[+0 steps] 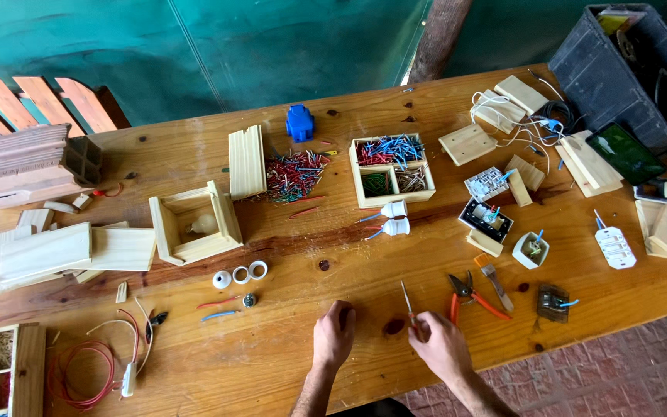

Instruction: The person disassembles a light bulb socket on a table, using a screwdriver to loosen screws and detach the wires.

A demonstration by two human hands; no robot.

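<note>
Fingers of the right hand (440,345) pinch the lower end of a thin screwdriver (407,300), whose shaft points up and slightly left across the wooden table (272,363). Beside it, the left hand (334,337) rests knuckles-up on the tabletop, its fingers curled loosely under; whether they hold anything cannot be told from this head view. Just right of the right hand lie red-handled pliers (468,295), and next to those a short brown-handled tool (496,284). A small dark switch part (553,303) with a blue wire sits further right.

Left of the hands, well apart, three white ring-shaped fittings (240,275) lie in a row, with a red wire piece (216,302) and a blue one (218,315) below them. Beyond these stands an open wooden box (194,222) with a pale bulb inside. Near the table's middle, a heap of red and mixed wire offcuts (293,174) lies beside a compartmented wooden tray (391,169) holding more coloured wire pieces. Two white lamp sockets (394,218) with blue leads lie just below the tray.
</note>
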